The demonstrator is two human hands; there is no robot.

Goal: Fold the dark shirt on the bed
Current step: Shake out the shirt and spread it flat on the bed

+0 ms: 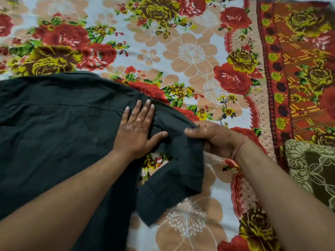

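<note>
The dark shirt (54, 127) lies spread over the left half of the flowered bed sheet (192, 51), its collar toward the upper left. My left hand (137, 127) presses flat on the shoulder seam, fingers spread. My right hand (212, 136) pinches the top of the short sleeve (174, 185), thumb over the cloth and fingers under it. The sleeve hangs down toward me, bent back at the shoulder, its cuff resting on the sheet.
A red and brown border of the sheet (299, 69) runs down the right side. An olive patterned cushion or blanket (313, 169) sits at the right edge, close to my right forearm. Bare sheet stretches beyond and right of the shirt.
</note>
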